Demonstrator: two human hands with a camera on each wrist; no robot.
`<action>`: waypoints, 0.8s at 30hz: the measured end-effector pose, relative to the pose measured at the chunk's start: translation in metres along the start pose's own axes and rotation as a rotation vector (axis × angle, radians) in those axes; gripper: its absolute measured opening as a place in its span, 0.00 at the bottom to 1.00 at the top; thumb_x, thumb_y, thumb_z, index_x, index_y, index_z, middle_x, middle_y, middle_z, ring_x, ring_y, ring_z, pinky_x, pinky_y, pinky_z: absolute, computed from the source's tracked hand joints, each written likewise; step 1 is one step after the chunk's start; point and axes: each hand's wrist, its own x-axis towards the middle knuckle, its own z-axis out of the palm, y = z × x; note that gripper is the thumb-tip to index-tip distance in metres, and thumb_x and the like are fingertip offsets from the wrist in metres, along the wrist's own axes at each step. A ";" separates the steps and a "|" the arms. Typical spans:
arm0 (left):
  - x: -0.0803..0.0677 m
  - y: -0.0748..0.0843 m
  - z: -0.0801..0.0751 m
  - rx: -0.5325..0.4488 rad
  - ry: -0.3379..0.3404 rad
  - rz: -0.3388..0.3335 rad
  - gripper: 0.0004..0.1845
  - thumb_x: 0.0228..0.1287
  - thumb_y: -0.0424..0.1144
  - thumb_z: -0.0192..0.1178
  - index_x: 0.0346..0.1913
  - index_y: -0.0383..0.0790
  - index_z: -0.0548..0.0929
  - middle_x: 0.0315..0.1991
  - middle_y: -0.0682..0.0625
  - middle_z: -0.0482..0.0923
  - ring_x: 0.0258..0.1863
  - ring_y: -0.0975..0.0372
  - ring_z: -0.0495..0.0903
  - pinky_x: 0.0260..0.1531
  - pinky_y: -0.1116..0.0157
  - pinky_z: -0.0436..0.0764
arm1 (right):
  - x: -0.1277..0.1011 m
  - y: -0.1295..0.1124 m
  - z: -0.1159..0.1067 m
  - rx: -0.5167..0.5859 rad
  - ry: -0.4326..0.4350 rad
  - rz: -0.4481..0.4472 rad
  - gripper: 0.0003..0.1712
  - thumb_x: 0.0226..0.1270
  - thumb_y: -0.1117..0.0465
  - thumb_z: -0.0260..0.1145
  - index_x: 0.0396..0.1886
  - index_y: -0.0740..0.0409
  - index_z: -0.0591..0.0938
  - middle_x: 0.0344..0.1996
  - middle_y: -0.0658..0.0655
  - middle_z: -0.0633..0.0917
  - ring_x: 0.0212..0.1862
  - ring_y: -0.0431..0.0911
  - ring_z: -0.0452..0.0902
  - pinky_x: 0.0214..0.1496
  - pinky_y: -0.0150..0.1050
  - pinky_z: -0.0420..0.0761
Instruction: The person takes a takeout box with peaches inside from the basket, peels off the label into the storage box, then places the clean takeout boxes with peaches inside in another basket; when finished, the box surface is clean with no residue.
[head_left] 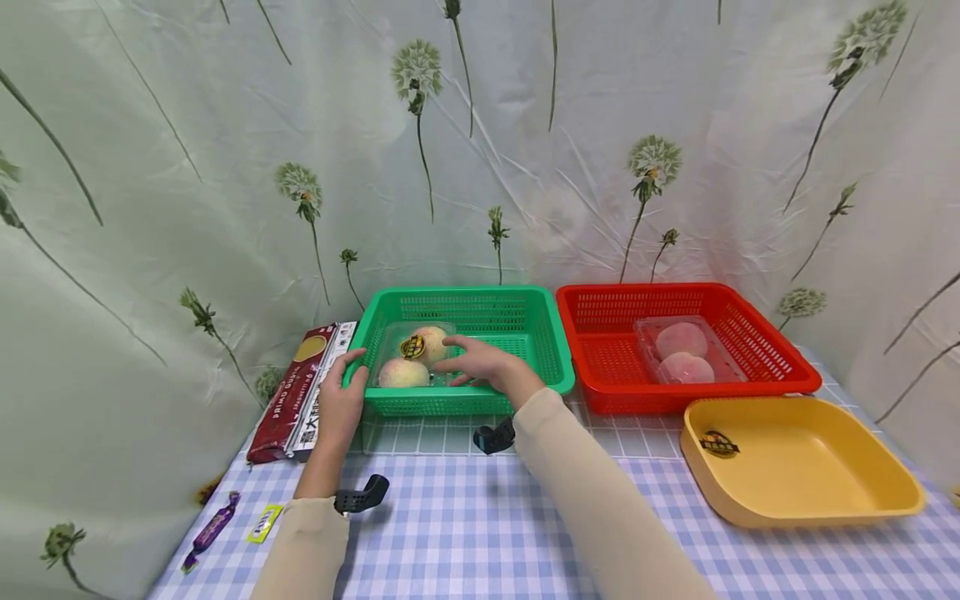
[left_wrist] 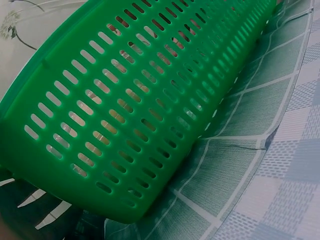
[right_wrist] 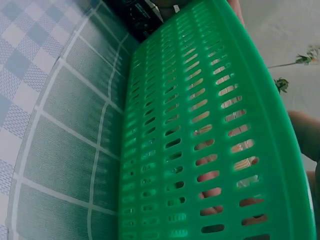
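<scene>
1. Left hand [head_left: 341, 404]: at the near left corner of the green basket [head_left: 442, 405], thumb and forefinger parted; whether they grip its rim cannot be told
2. Right hand [head_left: 487, 364]: fingers spread, reaching over the basket's near edge to the right side of the clear pack of peaches [head_left: 416, 360]
3. This pack: inside the green basket, towards its left edge
4. Red basket [head_left: 637, 402]: towards the worktop [head_left: 450, 533]'s far right corner, holding a second pack [head_left: 684, 354]
5. Yellow tray [head_left: 810, 475]: near the right edge
6. Spaghetti bag [head_left: 292, 396]: along the left edge
</scene>
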 end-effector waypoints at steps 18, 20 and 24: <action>-0.002 0.004 0.003 -0.018 0.035 -0.034 0.21 0.73 0.39 0.51 0.66 0.44 0.76 0.71 0.42 0.69 0.66 0.50 0.69 0.63 0.48 0.70 | -0.003 0.006 -0.002 0.094 0.129 -0.028 0.30 0.72 0.60 0.64 0.72 0.43 0.70 0.71 0.61 0.69 0.50 0.51 0.77 0.46 0.41 0.80; -0.001 0.005 0.003 -0.017 0.037 -0.036 0.21 0.73 0.39 0.51 0.65 0.44 0.76 0.71 0.42 0.69 0.66 0.50 0.69 0.63 0.49 0.70 | -0.003 0.008 -0.003 0.104 0.157 -0.033 0.28 0.72 0.59 0.64 0.70 0.43 0.72 0.72 0.60 0.67 0.58 0.54 0.75 0.52 0.46 0.81; -0.001 0.005 0.004 -0.009 0.041 -0.044 0.21 0.72 0.39 0.51 0.65 0.44 0.76 0.71 0.42 0.69 0.65 0.51 0.69 0.63 0.50 0.69 | -0.002 0.011 -0.003 0.132 0.209 -0.045 0.26 0.71 0.58 0.65 0.67 0.42 0.75 0.76 0.58 0.61 0.72 0.60 0.64 0.63 0.63 0.73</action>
